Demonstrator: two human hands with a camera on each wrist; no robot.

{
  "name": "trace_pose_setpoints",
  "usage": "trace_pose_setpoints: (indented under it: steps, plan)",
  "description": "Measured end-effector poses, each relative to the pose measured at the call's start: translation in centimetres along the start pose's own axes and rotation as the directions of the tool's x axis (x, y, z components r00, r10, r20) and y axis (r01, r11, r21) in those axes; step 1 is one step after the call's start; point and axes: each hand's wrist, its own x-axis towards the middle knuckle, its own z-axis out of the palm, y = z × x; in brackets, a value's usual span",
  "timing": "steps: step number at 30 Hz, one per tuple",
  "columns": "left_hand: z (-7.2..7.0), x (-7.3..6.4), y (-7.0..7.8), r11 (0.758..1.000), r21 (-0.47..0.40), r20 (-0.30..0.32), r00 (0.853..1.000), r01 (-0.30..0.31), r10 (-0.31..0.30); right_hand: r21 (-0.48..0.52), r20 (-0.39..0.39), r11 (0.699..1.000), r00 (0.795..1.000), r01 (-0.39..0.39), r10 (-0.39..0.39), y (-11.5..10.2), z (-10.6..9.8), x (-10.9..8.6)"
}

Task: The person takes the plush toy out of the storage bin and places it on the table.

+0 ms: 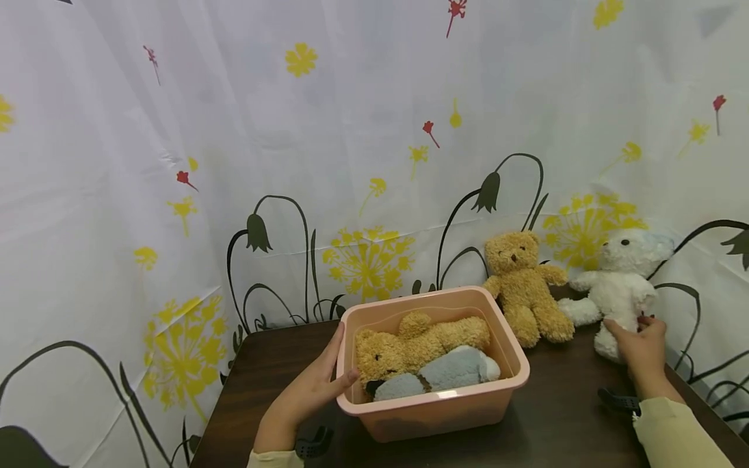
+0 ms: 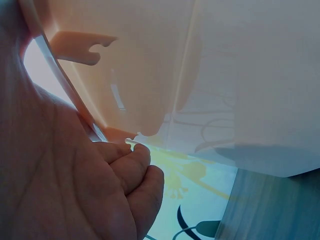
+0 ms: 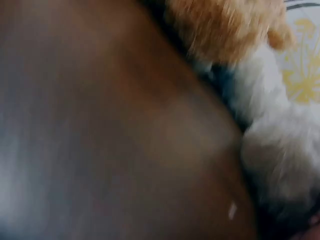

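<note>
Curtain (image 1: pixel 351 130): white, with yellow, red and dark green flowers, hanging behind the table (image 1: pixel 269 357)
Left hand (image 1: pixel 310 385): holds the left rim of a pink plastic tub (image 1: pixel 439 416), thumb over the top, other fingers curled close together on the outside
Pink tub: sits on the dark brown table with two soft toys inside
Tan teddy bear (image 1: pixel 435 341): lies in the tub at the back, head to the left
Blue-grey soft toy (image 1: pixel 453 368): lies in front of that bear, white at its right end; I cannot tell what animal
Sitting teddy bear (image 1: pixel 523 286): tan and fluffy, upright on the table, right of the tub
White soft toy (image 1: pixel 611 292): just right of the sitting bear, head turned left, one leg poking toward it
Right hand (image 1: pixel 643 354): pinches the white toy's lower body between thumb and fingers; I cannot tell if those fingers are pressed together
</note>
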Motion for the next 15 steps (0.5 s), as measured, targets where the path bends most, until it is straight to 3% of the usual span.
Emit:
trace_pose_setpoints:
  steps: [8,15]
  plan:
    - [0.23,0.28,0.15,1.0,0.008,0.0,1.0,0.003,-0.003,-0.128,0.044,0.983,0.991,0.131,-0.127,0.79,-0.59,0.12]
    - [0.13,0.01,0.27,1.0,0.003,0.001,1.0,0.016,-0.016,-0.068,0.053,0.995,0.996,0.068,-0.065,0.73,-0.52,-0.55]
